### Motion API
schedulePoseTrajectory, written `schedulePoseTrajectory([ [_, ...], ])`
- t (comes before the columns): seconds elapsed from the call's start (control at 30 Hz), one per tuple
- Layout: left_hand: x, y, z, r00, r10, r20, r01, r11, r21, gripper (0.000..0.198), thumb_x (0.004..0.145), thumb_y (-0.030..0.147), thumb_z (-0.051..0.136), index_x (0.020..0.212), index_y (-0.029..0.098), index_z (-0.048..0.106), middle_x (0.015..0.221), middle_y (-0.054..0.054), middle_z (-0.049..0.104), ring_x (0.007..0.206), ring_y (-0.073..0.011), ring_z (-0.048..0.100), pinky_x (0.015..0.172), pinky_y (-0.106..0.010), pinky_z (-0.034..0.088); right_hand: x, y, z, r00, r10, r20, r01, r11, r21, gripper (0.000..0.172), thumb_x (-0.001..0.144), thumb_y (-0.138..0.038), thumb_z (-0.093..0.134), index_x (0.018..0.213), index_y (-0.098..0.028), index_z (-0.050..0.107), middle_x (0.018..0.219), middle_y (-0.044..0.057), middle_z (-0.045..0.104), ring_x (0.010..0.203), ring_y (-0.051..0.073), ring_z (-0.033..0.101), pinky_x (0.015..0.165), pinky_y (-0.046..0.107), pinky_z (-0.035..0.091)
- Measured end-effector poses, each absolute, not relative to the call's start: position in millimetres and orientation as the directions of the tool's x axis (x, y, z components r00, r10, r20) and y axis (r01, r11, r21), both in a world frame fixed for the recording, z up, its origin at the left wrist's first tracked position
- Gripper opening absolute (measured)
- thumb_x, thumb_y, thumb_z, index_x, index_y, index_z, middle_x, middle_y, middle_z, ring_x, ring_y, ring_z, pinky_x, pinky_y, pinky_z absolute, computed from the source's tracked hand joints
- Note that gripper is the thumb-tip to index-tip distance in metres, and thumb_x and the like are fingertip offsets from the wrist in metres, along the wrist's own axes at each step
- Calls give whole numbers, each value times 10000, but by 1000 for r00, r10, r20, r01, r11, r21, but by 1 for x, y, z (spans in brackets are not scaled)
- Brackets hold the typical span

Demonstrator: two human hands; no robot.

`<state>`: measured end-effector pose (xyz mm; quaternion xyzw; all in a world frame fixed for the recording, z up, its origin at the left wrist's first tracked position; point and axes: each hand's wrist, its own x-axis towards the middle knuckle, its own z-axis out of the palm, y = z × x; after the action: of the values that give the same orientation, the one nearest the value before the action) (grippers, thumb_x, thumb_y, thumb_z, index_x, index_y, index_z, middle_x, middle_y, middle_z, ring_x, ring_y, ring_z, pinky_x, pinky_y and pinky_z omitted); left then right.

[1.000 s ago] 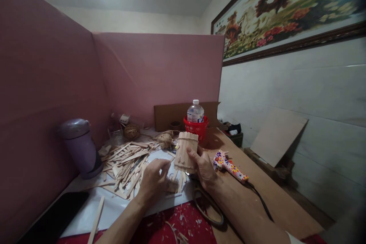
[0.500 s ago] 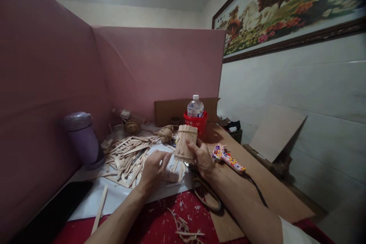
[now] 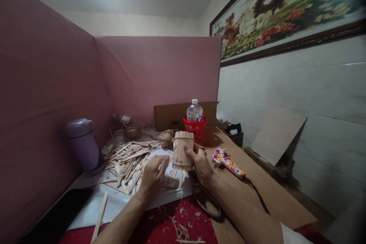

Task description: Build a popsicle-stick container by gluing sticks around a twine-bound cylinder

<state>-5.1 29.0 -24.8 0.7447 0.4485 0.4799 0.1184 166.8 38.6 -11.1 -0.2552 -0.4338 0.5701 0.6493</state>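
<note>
My right hand point(image 3: 201, 163) is wrapped round a small cylindrical holder made of wooden craft sticks point(image 3: 183, 151), thumb on its front. Twine rings the holder near its top and bottom, and it is raised above the table, nearly upright. Just left of it is my left hand point(image 3: 156, 173), apart from the holder, fingers curled and thumb close to the index finger. Whether anything is pinched there is hidden. Below my right wrist lie scissors point(image 3: 207, 201), their blades mostly covered.
Loose craft sticks point(image 3: 133, 164) are heaped at left, with a twine ball point(image 3: 165, 138) behind. A red bucket point(image 3: 196, 126) holds a plastic bottle point(image 3: 195, 111). A flower-patterned glue gun point(image 3: 228, 163) lies on cardboard point(image 3: 265, 194) at right. A purple flask point(image 3: 85, 148) stands at far left.
The view has tilted slightly up. The holder has moved a little left and turned slightly in my right hand. My left hand has drawn slightly away from its side.
</note>
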Motion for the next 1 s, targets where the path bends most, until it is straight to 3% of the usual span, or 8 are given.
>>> schedulePoseTrajectory([
  [0.17, 0, 28, -25, 125, 836, 534, 382, -537, 752, 397, 913, 451, 440, 1141, 164, 592, 1018, -102, 685, 956, -243, 620, 867, -384, 450, 166, 38, -13, -53, 949, 312, -520, 240, -820, 424, 677, -405, 786, 1008, -176, 656, 1000, 73, 738, 914, 267, 677, 784, 376, 545],
  [0.3, 9, 24, -25, 233, 848, 476, 197, -521, 831, 548, 884, 498, 481, 1312, 162, 426, 1169, -141, 652, 1019, -248, 644, 861, -371, 507, 165, 37, -13, -76, 933, 352, -520, 265, -812, 416, 665, -412, 796, 995, -195, 665, 1011, 64, 737, 974, 276, 657, 829, 381, 532],
  [0.4, 16, 21, -27, 287, 847, 447, 7, -468, 883, 705, 795, 462, 644, 1364, 188, 331, 1222, -150, 623, 1036, -264, 647, 861, -375, 521, 163, 34, -12, -78, 923, 378, -512, 288, -809, 412, 636, -421, 815, 959, -209, 672, 999, 57, 738, 996, 282, 646, 853, 391, 523],
  [0.53, 20, 21, -30, 282, 866, 412, -146, -386, 911, 753, 726, 336, 749, 1346, 201, 343, 1180, -127, 644, 1022, -255, 649, 869, -365, 515, 162, 29, -8, -95, 921, 377, -494, 285, -822, 438, 620, -475, 813, 944, -216, 673, 967, 60, 741, 974, 296, 653, 850, 418, 523],
  [0.67, 22, 20, -30, 181, 897, 404, -81, -396, 915, 768, 702, 347, 754, 1330, 173, 348, 1174, -132, 639, 1011, -253, 650, 853, -358, 522, 162, 23, -3, -144, 923, 356, -473, 252, -844, 427, 696, -493, 755, 1000, -204, 673, 999, 71, 737, 1017, 298, 643, 898, 426, 497],
  [0.77, 23, 18, -24, 72, 905, 419, 61, -423, 904, 751, 702, 365, 741, 1317, 160, 361, 1197, -143, 621, 1026, -253, 640, 874, -372, 512, 162, 21, -3, -206, 908, 364, -483, 229, -845, 383, 752, -409, 724, 1075, -217, 652, 1103, 65, 711, 1081, 282, 623, 947, 418, 469],
  [1.0, 23, 11, -13, -59, 835, 547, 373, -490, 788, 656, 713, 287, 668, 1301, 156, 410, 1232, -139, 600, 1089, -256, 606, 913, -374, 483, 156, 23, -7, -255, 883, 395, -391, 279, -877, 517, 698, -274, 764, 1183, -225, 592, 1208, 69, 662, 1139, 281, 593, 982, 427, 442],
])
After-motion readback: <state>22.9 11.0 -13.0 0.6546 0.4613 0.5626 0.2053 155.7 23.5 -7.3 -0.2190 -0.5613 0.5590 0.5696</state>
